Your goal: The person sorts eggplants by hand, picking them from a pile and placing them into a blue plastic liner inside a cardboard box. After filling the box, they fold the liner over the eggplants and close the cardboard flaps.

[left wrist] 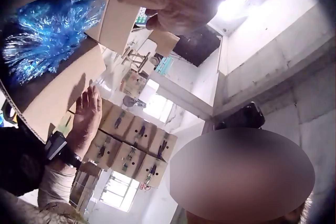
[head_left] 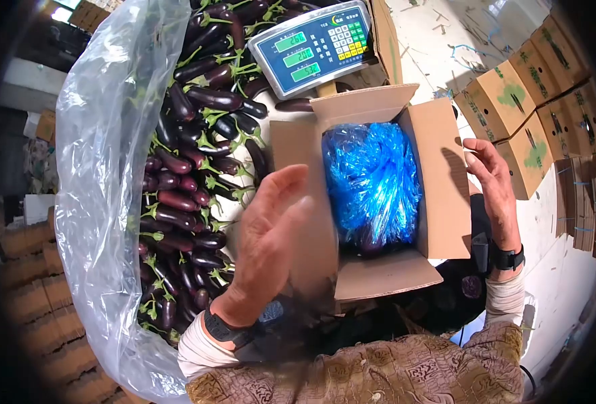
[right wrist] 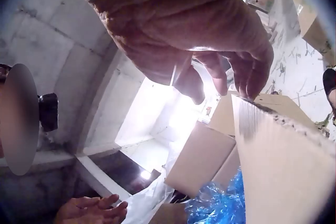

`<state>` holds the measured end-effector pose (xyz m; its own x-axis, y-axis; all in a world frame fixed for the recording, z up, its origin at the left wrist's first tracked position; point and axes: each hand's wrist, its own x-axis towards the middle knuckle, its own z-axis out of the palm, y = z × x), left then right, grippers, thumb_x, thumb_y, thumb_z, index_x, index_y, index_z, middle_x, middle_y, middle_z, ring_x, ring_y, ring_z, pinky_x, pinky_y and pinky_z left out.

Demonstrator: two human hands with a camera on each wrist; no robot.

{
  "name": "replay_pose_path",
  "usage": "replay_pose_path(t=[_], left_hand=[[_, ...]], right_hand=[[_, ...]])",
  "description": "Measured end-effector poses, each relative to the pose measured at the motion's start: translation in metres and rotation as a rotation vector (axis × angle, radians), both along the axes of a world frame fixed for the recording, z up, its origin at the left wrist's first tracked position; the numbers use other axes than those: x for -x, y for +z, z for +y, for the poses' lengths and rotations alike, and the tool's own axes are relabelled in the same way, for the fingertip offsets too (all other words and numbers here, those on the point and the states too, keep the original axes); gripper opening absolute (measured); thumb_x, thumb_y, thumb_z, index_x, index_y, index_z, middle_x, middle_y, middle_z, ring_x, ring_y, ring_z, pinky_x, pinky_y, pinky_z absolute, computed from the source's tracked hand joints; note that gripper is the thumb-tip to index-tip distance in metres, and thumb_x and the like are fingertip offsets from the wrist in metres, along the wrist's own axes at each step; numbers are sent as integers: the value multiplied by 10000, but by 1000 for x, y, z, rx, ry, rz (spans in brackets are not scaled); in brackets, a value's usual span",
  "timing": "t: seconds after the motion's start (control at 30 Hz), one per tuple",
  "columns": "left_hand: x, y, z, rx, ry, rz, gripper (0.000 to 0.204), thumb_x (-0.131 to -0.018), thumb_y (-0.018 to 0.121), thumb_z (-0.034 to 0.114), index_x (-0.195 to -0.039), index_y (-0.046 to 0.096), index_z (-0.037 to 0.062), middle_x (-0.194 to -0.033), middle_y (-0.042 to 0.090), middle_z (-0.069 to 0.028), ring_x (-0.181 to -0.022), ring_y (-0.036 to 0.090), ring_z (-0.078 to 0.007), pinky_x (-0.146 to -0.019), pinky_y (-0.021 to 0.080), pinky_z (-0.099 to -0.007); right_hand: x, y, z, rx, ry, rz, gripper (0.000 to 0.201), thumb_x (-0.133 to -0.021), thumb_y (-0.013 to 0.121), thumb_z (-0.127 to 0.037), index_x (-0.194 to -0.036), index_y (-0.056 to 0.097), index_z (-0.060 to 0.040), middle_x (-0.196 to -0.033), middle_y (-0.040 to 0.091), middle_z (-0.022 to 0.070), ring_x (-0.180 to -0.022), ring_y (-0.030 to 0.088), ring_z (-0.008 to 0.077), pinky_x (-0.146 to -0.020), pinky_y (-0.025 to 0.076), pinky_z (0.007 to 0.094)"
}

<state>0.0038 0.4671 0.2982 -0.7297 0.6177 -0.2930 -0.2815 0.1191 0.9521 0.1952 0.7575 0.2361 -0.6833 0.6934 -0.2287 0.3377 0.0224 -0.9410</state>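
An open cardboard box [head_left: 443, 195] stands before me with its flaps spread. Inside bunches a shiny blue plastic bag [head_left: 375, 178], its top gathered; dark shapes show through near the bottom and its contents are otherwise hidden. My left hand [head_left: 261, 239], slightly blurred, is raised over the left flap [head_left: 290, 143] with fingers extended and nothing in them. At the outer edge of the right flap [right wrist: 283, 166] is my right hand [head_left: 497, 185], its fingers loosely bent and fingertips right at the cardboard rim. It casts a shadow on that flap.
Many eggplants [head_left: 190, 202] lie to the left, bordered by clear plastic sheeting [head_left: 103, 202]. A digital scale display [head_left: 311, 47] stands beyond the box. Stacked cartons [head_left: 513, 101] are at the right, with flattened cardboard [head_left: 577, 202] beside them.
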Motion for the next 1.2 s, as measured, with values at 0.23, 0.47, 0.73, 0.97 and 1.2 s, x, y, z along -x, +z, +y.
replay_pose_path(t=[0.23,0.47,0.73,0.97,1.2], left_hand=[[-8,11,8,-41,-31,-226,400,-929,557,59,-1312,482,-33,-1241,534,-90,-1197,470,-155,-1041,355,-292],[-4,15,11,25,-42,-148,428,-927,566,89,-1325,467,-34,-1270,510,-90,-1219,440,-158,-1046,338,-292],[9,0,6,64,-8,17,466,-900,590,100,-1320,454,-49,-1268,511,-120,-1214,450,-183,-1056,331,-311],[42,-66,-10,153,58,268,570,-897,635,137,-1367,387,-68,-1300,512,-144,-1161,524,-202,-1005,395,-333],[31,-102,-27,109,-314,-126,245,-906,615,108,-1115,613,-21,-979,660,-33,-861,627,-111,-755,507,-271]], right_hand=[[-1,-4,2,18,-6,-6,367,-917,628,-224,-1215,571,-18,-1116,590,58,-1070,528,148,-978,392,295],[-3,-4,3,-35,-13,-34,384,-920,632,-230,-1231,561,-17,-1128,591,76,-1080,535,173,-997,386,319],[-3,-2,0,-104,4,-103,495,-888,641,-284,-1280,524,-5,-1185,576,127,-1114,537,213,-1003,388,342],[-8,-16,-7,48,131,-229,619,-871,679,-265,-1365,428,11,-1088,633,167,-969,614,197,-852,487,326],[-32,-32,-23,-60,162,-145,375,-881,657,-195,-1168,520,3,-972,650,103,-888,608,146,-783,482,289]])
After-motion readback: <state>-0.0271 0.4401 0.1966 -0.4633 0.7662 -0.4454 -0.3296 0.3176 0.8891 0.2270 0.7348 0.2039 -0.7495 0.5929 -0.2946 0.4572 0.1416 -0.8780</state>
